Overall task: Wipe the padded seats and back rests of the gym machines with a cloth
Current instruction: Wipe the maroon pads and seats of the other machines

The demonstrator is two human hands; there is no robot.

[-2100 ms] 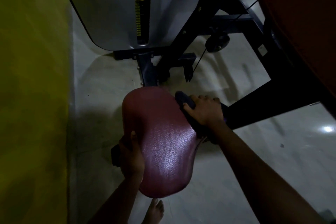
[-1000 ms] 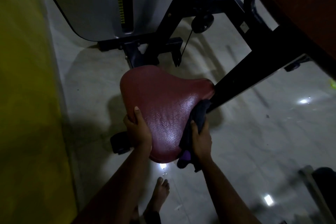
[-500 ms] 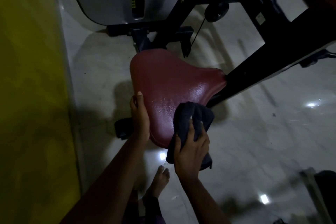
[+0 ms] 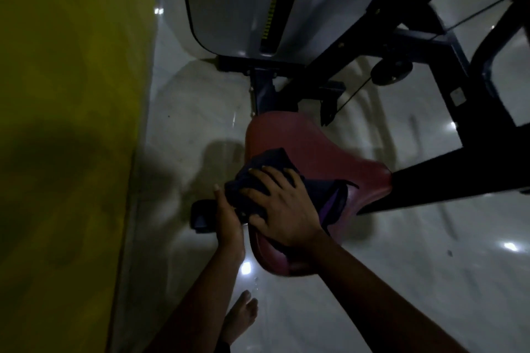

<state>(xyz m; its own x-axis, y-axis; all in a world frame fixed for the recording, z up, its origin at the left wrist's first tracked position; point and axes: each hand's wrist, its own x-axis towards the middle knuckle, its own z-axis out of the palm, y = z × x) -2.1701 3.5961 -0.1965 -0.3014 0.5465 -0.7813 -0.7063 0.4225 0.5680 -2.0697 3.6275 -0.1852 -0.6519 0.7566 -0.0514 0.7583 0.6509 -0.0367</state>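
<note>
Beside the yellow wall (image 4: 66, 94), on the maroon padded seat (image 4: 315, 146), the right hand (image 4: 282, 203) lies flat with fingers spread, pressing a dark cloth (image 4: 266, 162) onto its near left part. The left hand (image 4: 228, 218) clasps the seat's left edge, thumb along the rim, fingers hidden underneath.

Left hand (image 4: 229, 223): bare; thumbnail cut short; fingers mostly hidden.
Right hand (image 4: 284, 209): bare; knuckles & tendons stand out on the back; nails short.
Left forearm (image 4: 200, 295): bare up to frame edge, slim, w/ deep shadow on it.
Right forearm (image 4: 372, 289): bare up to frame edge; looks broader, nearer the cam.
Foot (image 4: 241, 315): bare, toes visible, near bottom edge.
Legwear (image 4: 223, 348): dark hem at ankle; fabric & exact colour can't tell, too dim.
</note>
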